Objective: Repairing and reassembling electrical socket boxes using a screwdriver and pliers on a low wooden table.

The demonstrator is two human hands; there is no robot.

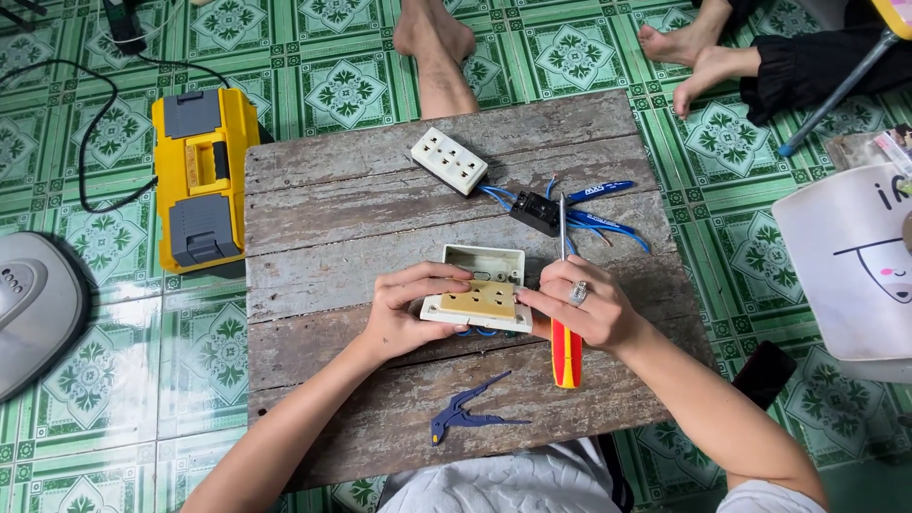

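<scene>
We hold a cream plastic socket plate with a yellowed face (478, 304) over its open back box (486, 260), mid-table. Our left hand (410, 312) grips its left edge; our right hand (586, 306) pinches its right edge, with a red-and-yellow-handled screwdriver (565, 328) under it. A blue plastic wire stripper (465, 412) lies near on the weathered wooden table (313, 237).

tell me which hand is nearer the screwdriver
Right. The right hand lies over the screwdriver, touching its shaft above the red and yellow handle. The left hand is across the socket box, on its far side.
</scene>
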